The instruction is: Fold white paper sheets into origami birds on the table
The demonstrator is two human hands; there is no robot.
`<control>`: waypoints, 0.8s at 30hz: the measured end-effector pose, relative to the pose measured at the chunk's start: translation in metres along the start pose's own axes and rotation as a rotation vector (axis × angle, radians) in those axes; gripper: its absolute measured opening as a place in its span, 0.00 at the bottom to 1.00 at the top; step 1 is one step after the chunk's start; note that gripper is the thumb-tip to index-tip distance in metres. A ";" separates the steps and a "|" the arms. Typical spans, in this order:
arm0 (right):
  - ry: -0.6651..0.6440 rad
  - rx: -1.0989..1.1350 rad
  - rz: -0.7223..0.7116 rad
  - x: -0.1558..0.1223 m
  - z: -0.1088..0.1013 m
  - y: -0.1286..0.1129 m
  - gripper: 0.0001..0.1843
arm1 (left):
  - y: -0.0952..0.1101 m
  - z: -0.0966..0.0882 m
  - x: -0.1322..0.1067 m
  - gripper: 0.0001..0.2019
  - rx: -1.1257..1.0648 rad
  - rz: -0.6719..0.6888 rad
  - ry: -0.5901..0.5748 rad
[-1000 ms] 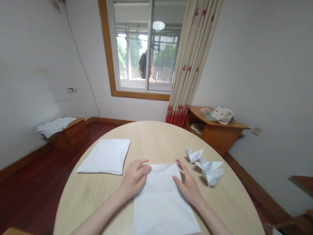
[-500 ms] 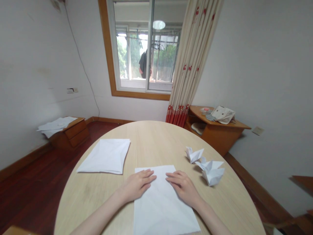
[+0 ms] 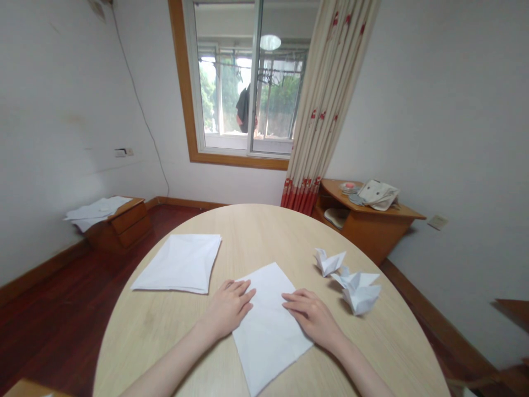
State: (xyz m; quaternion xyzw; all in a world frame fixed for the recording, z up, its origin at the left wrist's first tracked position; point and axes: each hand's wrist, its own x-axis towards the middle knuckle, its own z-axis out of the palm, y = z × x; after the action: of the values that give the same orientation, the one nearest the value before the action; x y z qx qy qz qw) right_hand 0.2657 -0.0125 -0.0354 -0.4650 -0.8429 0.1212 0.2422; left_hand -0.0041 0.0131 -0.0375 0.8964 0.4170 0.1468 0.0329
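A white sheet of paper (image 3: 270,328) lies flat on the round wooden table, turned at an angle with one corner pointing away from me. My left hand (image 3: 232,303) rests with its fingers stretched over the sheet's left edge. On the opposite side, the fingertips of my right hand (image 3: 308,311) lie on the right edge, fingers extended. Faint creases cross the paper. Neither hand grips it.
A stack of white paper (image 3: 177,263) is at the table's left. Several folded paper shapes (image 3: 359,292) stand to the right. Beyond the round table (image 3: 252,226) are a corner cabinet (image 3: 372,226) and a low drawer unit (image 3: 130,223).
The sheet has rotated from nearly square-on to a diagonal position. My left hand has shifted slightly left and forward; the right hand has barely moved.
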 end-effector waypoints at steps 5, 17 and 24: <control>-0.017 -0.006 0.017 -0.001 -0.003 -0.001 0.15 | 0.004 -0.006 0.001 0.14 0.078 -0.021 0.026; 0.022 0.039 0.119 0.002 0.003 0.015 0.20 | -0.013 0.004 0.005 0.21 -0.020 -0.110 0.029; -0.014 0.011 0.304 0.000 0.009 0.025 0.34 | -0.021 0.015 0.006 0.33 -0.101 -0.204 -0.019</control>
State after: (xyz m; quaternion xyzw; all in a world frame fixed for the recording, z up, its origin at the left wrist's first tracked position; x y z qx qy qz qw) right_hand 0.2788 0.0014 -0.0541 -0.5849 -0.7639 0.1645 0.2177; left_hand -0.0117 0.0319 -0.0548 0.8477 0.4980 0.1549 0.0966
